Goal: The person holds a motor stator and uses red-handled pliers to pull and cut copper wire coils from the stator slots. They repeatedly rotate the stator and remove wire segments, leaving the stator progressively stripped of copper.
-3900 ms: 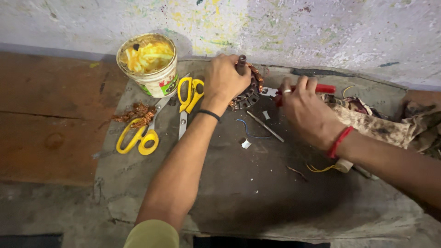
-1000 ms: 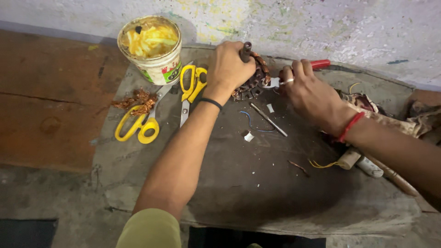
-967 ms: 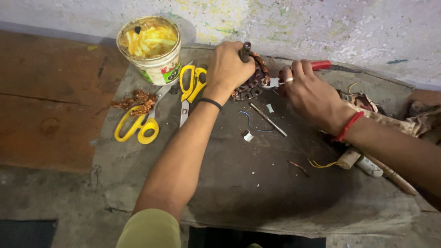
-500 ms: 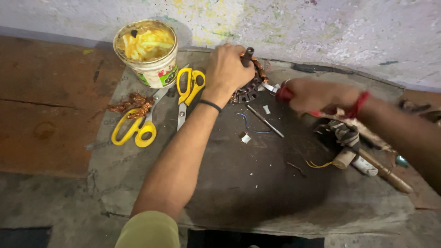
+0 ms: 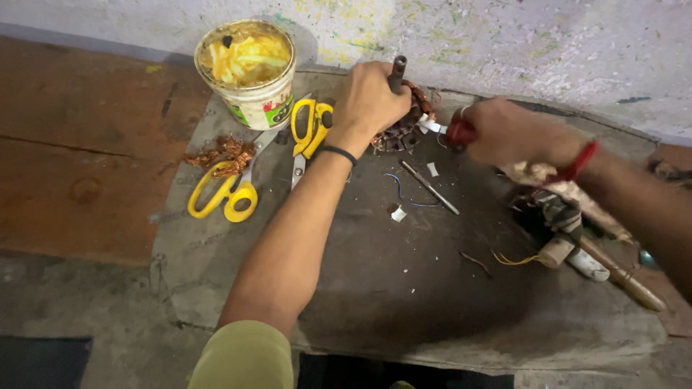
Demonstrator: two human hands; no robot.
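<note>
My left hand [image 5: 367,101] is clamped around the shaft of the wound motor core [image 5: 404,130], pinning it on the dark mat [image 5: 375,274] by the wall. My right hand [image 5: 504,133] is fisted on a red-handled tool [image 5: 455,132] whose tip meets the windings. Best to keep the core from rolling and pry shallow, away from my fingers.

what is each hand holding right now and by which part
The left hand grips the wound motor core by its shaft. The right hand holds a red-handled tool by its handle.
</note>
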